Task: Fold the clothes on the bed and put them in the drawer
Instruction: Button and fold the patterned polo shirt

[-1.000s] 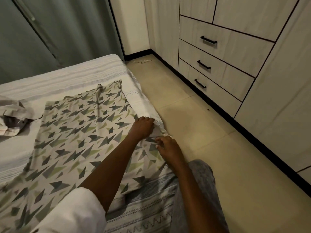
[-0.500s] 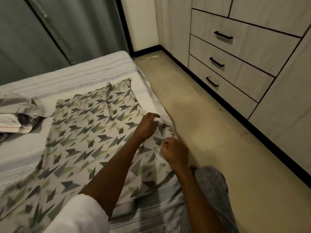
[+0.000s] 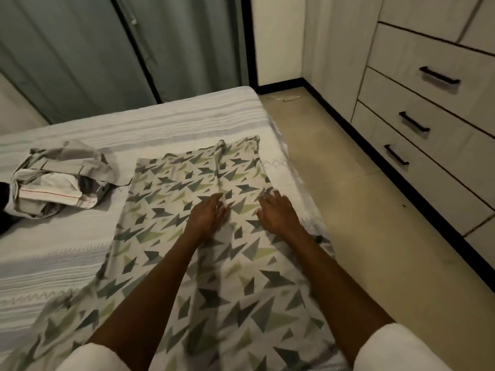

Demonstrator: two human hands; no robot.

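Observation:
A white garment with green and grey triangles (image 3: 171, 223) lies spread flat along the right side of the bed (image 3: 67, 253). My left hand (image 3: 207, 216) rests palm down on its middle, fingers straight. My right hand (image 3: 278, 212) lies on the cloth near its right edge, fingers loosely spread; nothing is gripped. A crumpled grey and white garment (image 3: 57, 180) sits in a heap on the bed to the left. The wardrobe's three drawers (image 3: 417, 103) with black handles are all closed at the right.
Beige tiled floor (image 3: 361, 223) runs between the bed's right edge and the wardrobe. A thin wire hanger (image 3: 285, 97) lies on the floor in the far corner. Grey-green curtains (image 3: 93, 54) hang behind the bed. A dark object (image 3: 4, 207) shows at the left edge.
Both hands let go of the garment's right edge and moved up onto the cloth, now lying flat. The view shifted right and over the bed.

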